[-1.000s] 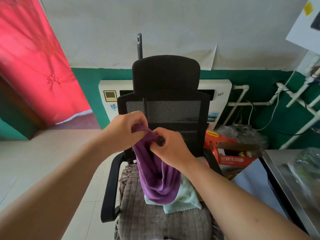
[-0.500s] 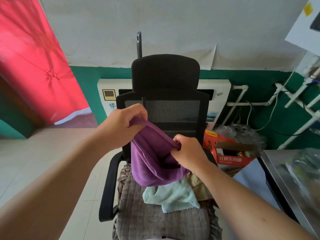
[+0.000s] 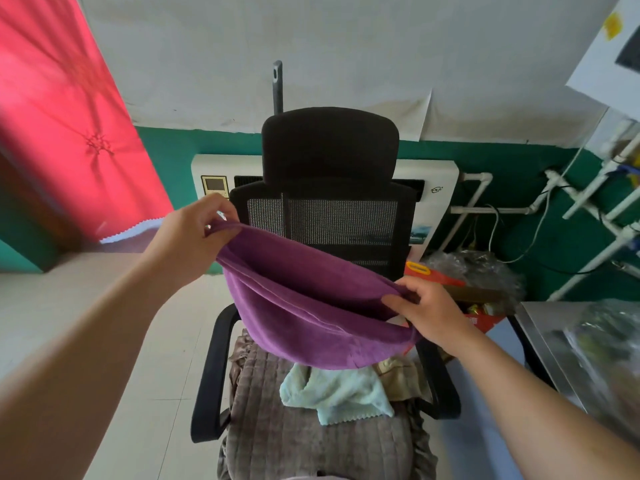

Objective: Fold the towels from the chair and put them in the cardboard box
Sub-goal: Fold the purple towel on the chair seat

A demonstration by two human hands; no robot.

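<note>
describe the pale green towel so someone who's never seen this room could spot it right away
Find the black office chair with the mesh back. On its grey quilted seat cushion, under the purple towel held up by both hands, lies the pale green towel. It is crumpled and mint-coloured, with a scalloped edge; the cloth beside it is tan.

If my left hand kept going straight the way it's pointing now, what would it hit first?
Probably the black chair's mesh backrest. The left hand, pinching the purple towel, points forward and rightward toward it, though depth is hard to judge from one view.
</note>
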